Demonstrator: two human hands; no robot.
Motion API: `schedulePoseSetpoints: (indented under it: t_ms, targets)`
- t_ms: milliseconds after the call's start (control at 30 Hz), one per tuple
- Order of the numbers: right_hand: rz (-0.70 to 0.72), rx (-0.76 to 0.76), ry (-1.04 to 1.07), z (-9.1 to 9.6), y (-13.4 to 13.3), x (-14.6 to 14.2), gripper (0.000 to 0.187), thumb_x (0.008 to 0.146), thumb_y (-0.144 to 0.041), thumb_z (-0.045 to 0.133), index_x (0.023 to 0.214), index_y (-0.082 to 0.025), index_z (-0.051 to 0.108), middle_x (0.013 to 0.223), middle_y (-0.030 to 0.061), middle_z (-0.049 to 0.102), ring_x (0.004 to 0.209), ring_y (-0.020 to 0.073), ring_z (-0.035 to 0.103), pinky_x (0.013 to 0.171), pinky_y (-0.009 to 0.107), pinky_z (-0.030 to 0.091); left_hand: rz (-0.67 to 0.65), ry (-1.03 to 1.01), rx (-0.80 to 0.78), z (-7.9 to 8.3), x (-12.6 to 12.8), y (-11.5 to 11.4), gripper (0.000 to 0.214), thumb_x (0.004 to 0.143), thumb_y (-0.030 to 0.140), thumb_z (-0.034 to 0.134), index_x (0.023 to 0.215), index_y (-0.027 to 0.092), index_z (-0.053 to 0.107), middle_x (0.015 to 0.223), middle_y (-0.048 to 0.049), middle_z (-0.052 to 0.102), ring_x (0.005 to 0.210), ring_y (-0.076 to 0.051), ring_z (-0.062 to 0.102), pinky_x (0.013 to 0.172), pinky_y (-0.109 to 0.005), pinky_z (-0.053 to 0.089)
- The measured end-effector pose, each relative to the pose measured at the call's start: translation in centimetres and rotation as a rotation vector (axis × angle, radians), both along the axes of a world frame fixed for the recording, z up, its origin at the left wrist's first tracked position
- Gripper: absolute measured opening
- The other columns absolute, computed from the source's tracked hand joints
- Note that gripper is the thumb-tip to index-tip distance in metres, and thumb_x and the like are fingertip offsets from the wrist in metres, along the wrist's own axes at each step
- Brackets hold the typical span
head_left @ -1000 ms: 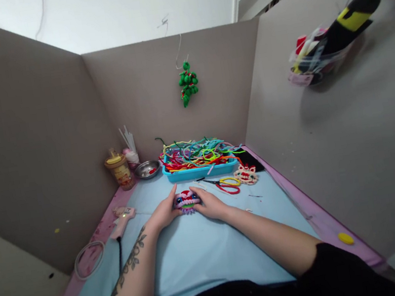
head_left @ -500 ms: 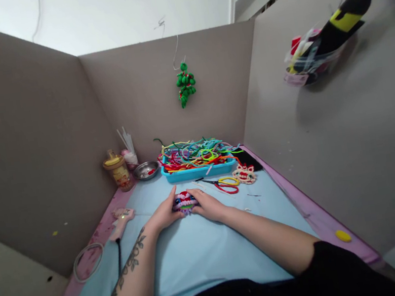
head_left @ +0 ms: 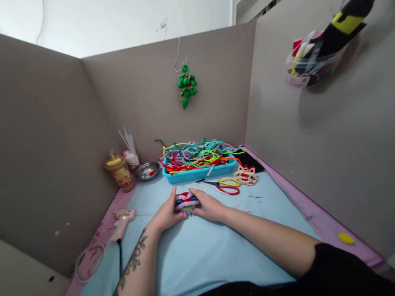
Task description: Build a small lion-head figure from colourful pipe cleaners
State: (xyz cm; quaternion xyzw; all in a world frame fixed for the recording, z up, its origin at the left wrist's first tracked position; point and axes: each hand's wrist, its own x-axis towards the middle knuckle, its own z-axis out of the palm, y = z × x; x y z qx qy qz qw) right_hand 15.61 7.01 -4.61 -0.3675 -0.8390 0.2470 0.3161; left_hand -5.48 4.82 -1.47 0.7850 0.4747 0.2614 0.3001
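Observation:
Between my two hands, low over the blue cloth, is a small pipe-cleaner lion head [head_left: 187, 203] in pink, red, purple and green with blue eyes. My left hand [head_left: 168, 212] grips its left side, thumb below and fingers above. On its right side, my right hand [head_left: 208, 206] holds it in the same way. The fingers partly cover both edges. To the right lies a second pipe-cleaner lion head [head_left: 246, 175], cream and red. Scissors [head_left: 226, 185] with one yellow and one red handle rest just beyond my right hand.
A blue tray [head_left: 201, 173] full of colourful pipe cleaners stands at the back. Left of it are a metal bowl [head_left: 147, 171] and a lidded cup [head_left: 120, 174]. A pink glue gun [head_left: 124, 223] lies left of my arm. Grey partitions [head_left: 143, 86] enclose the table.
My hands stay around the lion head, with its front tipped slightly and the right fingers shifted a little off its top. The whole view has moved slightly.

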Motion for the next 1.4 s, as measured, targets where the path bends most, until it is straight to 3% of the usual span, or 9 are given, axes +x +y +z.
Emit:
schedulePoseSetpoints:
  t_ms: [167,367,700,867,967,1100,1267,1400]
  targets:
    - [-0.017,-0.006,-0.002,0.0,0.0,0.0,0.078,0.071,-0.022,0.066,0.14,-0.016,0.03,0.138,0.0161,0.042,0.127,0.0278,0.041,0.105,0.045,0.033,0.006,-0.003,0.012,-0.3,-0.1,0.1,0.104,0.069,0.025,0.069,0.147,0.017,0.001,0.135,-0.0159,0.047,0.117,-0.026,0.051,0.101,-0.042,0.037]
    - [0.032,0.043,0.008,0.0,0.0,0.0,0.082,0.069,-0.025,0.068,0.14,-0.014,0.029,0.139,0.017,0.039,0.13,0.0273,0.037,0.107,0.044,0.03,-0.014,-0.042,0.027,-0.4,0.0,0.2,0.11,0.067,0.026,0.071,0.147,0.017,-0.003,0.142,-0.0198,0.036,0.125,-0.027,0.044,0.105,-0.043,0.033]
    - [-0.019,-0.013,0.021,0.1,-0.2,-0.2,0.077,0.071,-0.022,0.065,0.14,-0.018,0.031,0.137,0.0155,0.043,0.126,0.0278,0.042,0.105,0.046,0.033,-0.019,-0.055,0.048,-0.6,0.3,0.2,0.105,0.073,0.03,0.067,0.146,0.02,-0.008,0.135,-0.0159,0.046,0.119,-0.025,0.05,0.102,-0.043,0.037]
    - [-0.04,0.017,0.103,0.6,-0.2,0.4,0.077,0.071,-0.03,0.067,0.139,-0.018,0.032,0.14,0.0159,0.036,0.131,0.0282,0.033,0.107,0.046,0.029,0.007,-0.059,0.061,-0.6,0.0,0.1,0.108,0.068,0.032,0.071,0.146,0.014,-0.001,0.147,-0.022,0.026,0.132,-0.03,0.035,0.108,-0.045,0.029]
    - [-0.146,0.01,0.231,1.8,-0.1,1.7,0.067,0.076,-0.031,0.062,0.136,-0.021,0.035,0.136,0.0131,0.04,0.122,0.0251,0.044,0.101,0.043,0.037,0.095,-0.059,0.134,-0.1,0.0,-0.2,0.097,0.073,0.034,0.066,0.147,0.016,0.005,0.151,-0.0178,0.02,0.139,-0.029,0.02,0.112,-0.045,0.018]
    - [-0.311,0.07,0.255,4.3,1.5,4.3,0.052,0.077,-0.032,0.058,0.126,-0.022,0.046,0.126,0.0105,0.047,0.106,0.0224,0.053,0.091,0.039,0.045,0.203,-0.022,0.21,0.4,0.1,-0.3,0.08,0.083,0.035,0.053,0.146,0.013,0.01,0.151,-0.0167,0.021,0.139,-0.026,0.021,0.113,-0.042,0.018]
    - [-0.393,0.174,-0.015,7.4,6.0,5.4,0.023,0.081,-0.024,0.051,0.097,-0.015,0.065,0.099,0.0091,0.064,0.095,0.0215,0.057,0.089,0.034,0.043,0.337,0.062,0.221,0.1,0.0,-0.1,0.07,0.084,0.039,0.049,0.143,0.01,0.022,0.144,-0.0195,0.035,0.133,-0.028,0.034,0.108,-0.042,0.028]
    - [-0.402,0.147,-0.283,9.0,9.4,2.1,0.024,0.085,-0.021,0.045,0.087,-0.016,0.068,0.095,0.008,0.067,0.093,0.0202,0.058,0.085,0.029,0.042,0.369,0.071,0.244,-0.2,-0.1,0.1,0.068,0.084,0.039,0.05,0.141,0.012,0.026,0.14,-0.0176,0.042,0.13,-0.027,0.038,0.106,-0.041,0.031]
